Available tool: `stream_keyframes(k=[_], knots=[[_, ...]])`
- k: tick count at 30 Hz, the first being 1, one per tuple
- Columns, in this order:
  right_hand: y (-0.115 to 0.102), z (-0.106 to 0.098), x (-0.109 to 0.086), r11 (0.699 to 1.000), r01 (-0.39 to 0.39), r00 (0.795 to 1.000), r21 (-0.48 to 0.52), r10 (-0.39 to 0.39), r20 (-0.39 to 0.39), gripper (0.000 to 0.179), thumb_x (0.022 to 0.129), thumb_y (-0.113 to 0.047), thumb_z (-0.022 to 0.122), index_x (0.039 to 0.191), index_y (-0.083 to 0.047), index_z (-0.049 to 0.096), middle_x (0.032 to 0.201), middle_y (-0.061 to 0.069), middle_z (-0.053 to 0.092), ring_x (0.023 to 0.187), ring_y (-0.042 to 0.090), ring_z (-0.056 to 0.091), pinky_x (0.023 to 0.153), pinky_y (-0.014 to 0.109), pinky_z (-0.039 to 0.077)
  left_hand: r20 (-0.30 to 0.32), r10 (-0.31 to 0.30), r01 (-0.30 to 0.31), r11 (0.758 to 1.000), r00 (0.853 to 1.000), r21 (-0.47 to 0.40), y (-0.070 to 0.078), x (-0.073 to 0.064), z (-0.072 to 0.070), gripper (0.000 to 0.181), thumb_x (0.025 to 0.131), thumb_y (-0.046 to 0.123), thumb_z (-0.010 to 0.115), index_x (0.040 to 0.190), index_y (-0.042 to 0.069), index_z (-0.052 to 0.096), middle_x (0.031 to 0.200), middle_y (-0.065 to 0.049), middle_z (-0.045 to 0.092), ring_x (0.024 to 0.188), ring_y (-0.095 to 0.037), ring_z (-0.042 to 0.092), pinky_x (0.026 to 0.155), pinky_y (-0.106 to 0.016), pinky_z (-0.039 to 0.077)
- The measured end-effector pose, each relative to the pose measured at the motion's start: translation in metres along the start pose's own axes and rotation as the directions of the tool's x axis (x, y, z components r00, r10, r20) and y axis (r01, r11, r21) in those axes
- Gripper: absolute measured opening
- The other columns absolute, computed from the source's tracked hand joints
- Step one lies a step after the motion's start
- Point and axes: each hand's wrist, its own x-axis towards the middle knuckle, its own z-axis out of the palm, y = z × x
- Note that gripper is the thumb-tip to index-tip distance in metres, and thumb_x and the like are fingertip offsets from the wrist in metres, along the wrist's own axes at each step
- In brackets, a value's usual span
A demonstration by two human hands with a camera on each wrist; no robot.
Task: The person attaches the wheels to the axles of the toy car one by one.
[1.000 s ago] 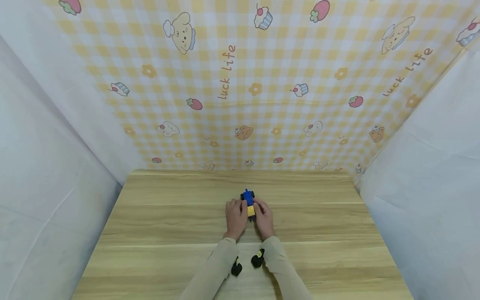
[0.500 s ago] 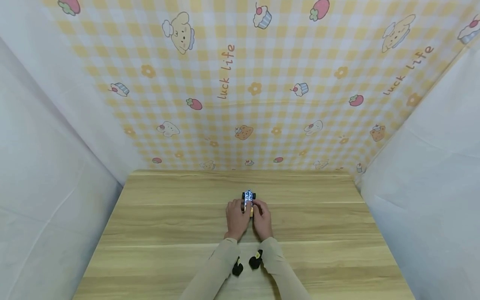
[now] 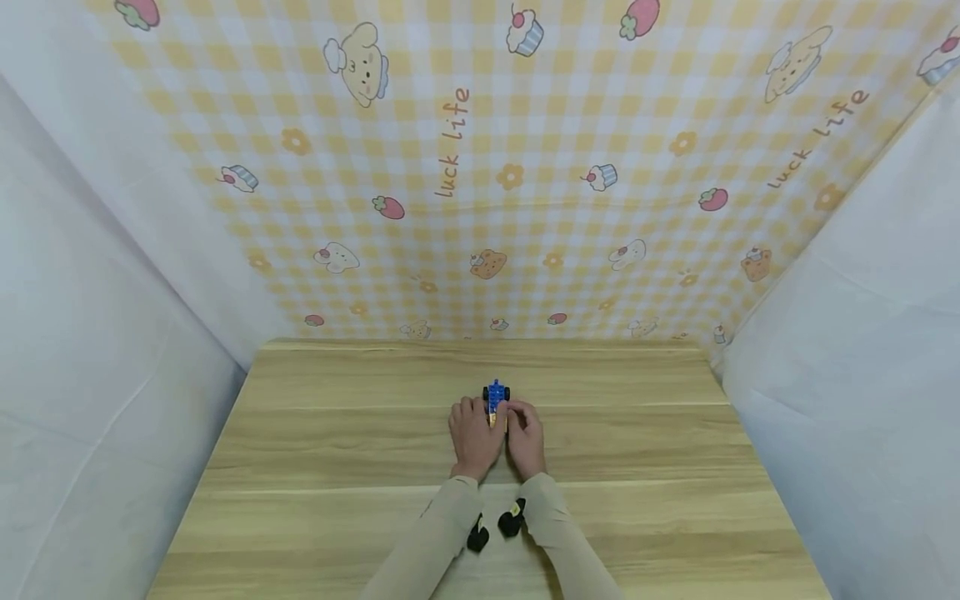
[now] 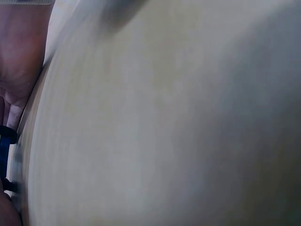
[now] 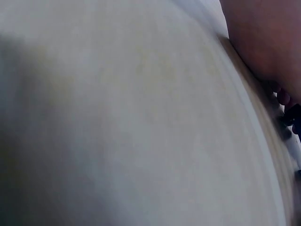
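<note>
A small toy car (image 3: pixel 496 393), blue in front and yellow behind, stands between the two hands, pointing away from me. Studs show along its blue top, and black wheels stick out at its far end. My left hand (image 3: pixel 476 438) grips its left side, with the thumb laid over the yellow rear. From the right, my right hand (image 3: pixel 527 437) pinches the car near its middle, fingers bent. The hands hide most of the rear. At the left wrist view's edge, a blue piece of the car (image 4: pixel 3 157) shows; in the right wrist view, a dark wheel (image 5: pixel 292 115) does.
The hands work over a wood-grain table (image 3: pixel 337 442). A yellow checked cloth (image 3: pixel 510 217) hangs behind its far edge, and white sheets (image 3: pixel 862 333) flank both sides. Black wrist devices (image 3: pixel 512 518) sit at the sleeve cuffs.
The car has been tilted so that its studded top shows, where a smoother blue face and more yellow showed before. The left thumb has moved right, over the yellow rear.
</note>
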Motion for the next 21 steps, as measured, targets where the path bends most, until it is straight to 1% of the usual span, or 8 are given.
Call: stream_keyframes(k=[3, 5, 8, 12, 16, 19, 21], knots=[[0.0022, 0.0, 0.0007, 1.0, 0.003, 1.0, 0.014, -0.003, -0.016, 0.015, 0.101, -0.007, 0.057, 0.111, -0.005, 0.068, 0.119, 0.012, 0.065, 0.115, 0.026, 0.061, 0.1, 0.035, 0.05, -0.007, 0.006, -0.006, 1.0, 1.0, 0.021, 0.0003, -0.0004, 0.0005, 0.055, 0.101, 0.056, 0.045, 0.095, 0.003, 0.061, 0.09, -0.012, 0.056, 0.08, -0.028, 0.043, 0.075, -0.04, 0.037], [0.003, -0.0002, 0.0004, 1.0, 0.008, 1.0, 0.015, -0.008, -0.017, 0.014, 0.1, -0.007, 0.058, 0.11, -0.005, 0.068, 0.116, 0.013, 0.066, 0.112, 0.024, 0.062, 0.097, 0.031, 0.05, -0.011, -0.001, 0.001, 1.0, 1.0, 0.01, -0.0002, -0.0004, 0.0008, 0.053, 0.1, 0.056, 0.045, 0.095, 0.005, 0.058, 0.089, -0.011, 0.054, 0.08, -0.027, 0.043, 0.075, -0.04, 0.036], [0.0039, -0.0005, 0.0003, 1.0, 0.012, 1.0, 0.026, -0.011, -0.007, 0.014, 0.101, -0.007, 0.057, 0.109, -0.003, 0.067, 0.115, 0.013, 0.067, 0.109, 0.021, 0.062, 0.094, 0.026, 0.05, -0.012, -0.018, 0.018, 0.999, 1.0, -0.033, -0.0016, 0.0, 0.0015, 0.048, 0.101, 0.054, 0.046, 0.093, 0.008, 0.055, 0.088, -0.01, 0.052, 0.078, -0.025, 0.04, 0.074, -0.039, 0.034], [0.0026, -0.0006, -0.0002, 0.999, 0.009, 1.0, 0.048, -0.009, -0.002, 0.014, 0.101, -0.005, 0.055, 0.109, -0.001, 0.066, 0.115, 0.014, 0.066, 0.108, 0.019, 0.062, 0.093, 0.025, 0.05, 0.011, -0.039, 0.04, 0.995, 0.999, -0.09, -0.0037, 0.0003, 0.0021, 0.043, 0.102, 0.052, 0.046, 0.094, 0.01, 0.054, 0.089, -0.008, 0.052, 0.079, -0.024, 0.038, 0.076, -0.038, 0.032], [0.0021, -0.0008, -0.0001, 0.999, -0.004, 1.0, 0.05, 0.005, -0.005, 0.014, 0.101, -0.004, 0.054, 0.109, 0.0, 0.065, 0.116, 0.015, 0.065, 0.108, 0.017, 0.061, 0.093, 0.023, 0.049, 0.036, -0.044, 0.047, 0.994, 0.998, -0.101, -0.0035, -0.0004, 0.0005, 0.042, 0.102, 0.051, 0.047, 0.095, 0.01, 0.055, 0.091, -0.009, 0.052, 0.081, -0.025, 0.038, 0.078, -0.039, 0.032], [0.0022, -0.0012, 0.0002, 0.998, -0.023, 1.0, 0.055, 0.024, -0.009, 0.015, 0.102, -0.006, 0.055, 0.111, 0.001, 0.065, 0.117, 0.015, 0.065, 0.108, 0.015, 0.061, 0.091, 0.02, 0.049, 0.021, -0.038, 0.04, 0.993, 0.999, -0.108, -0.0021, -0.0012, -0.0018, 0.04, 0.102, 0.049, 0.048, 0.096, 0.01, 0.056, 0.092, -0.009, 0.054, 0.082, -0.025, 0.039, 0.079, -0.039, 0.033], [0.002, -0.0018, 0.0012, 0.994, -0.045, 0.999, 0.103, 0.047, -0.02, 0.016, 0.101, -0.006, 0.056, 0.112, 0.002, 0.064, 0.119, 0.018, 0.065, 0.107, 0.015, 0.061, 0.09, 0.018, 0.049, 0.003, -0.032, 0.032, 0.992, 0.999, -0.125, -0.0014, -0.0015, -0.0029, 0.039, 0.102, 0.047, 0.049, 0.096, 0.01, 0.057, 0.092, -0.009, 0.055, 0.082, -0.024, 0.039, 0.078, -0.039, 0.034]])
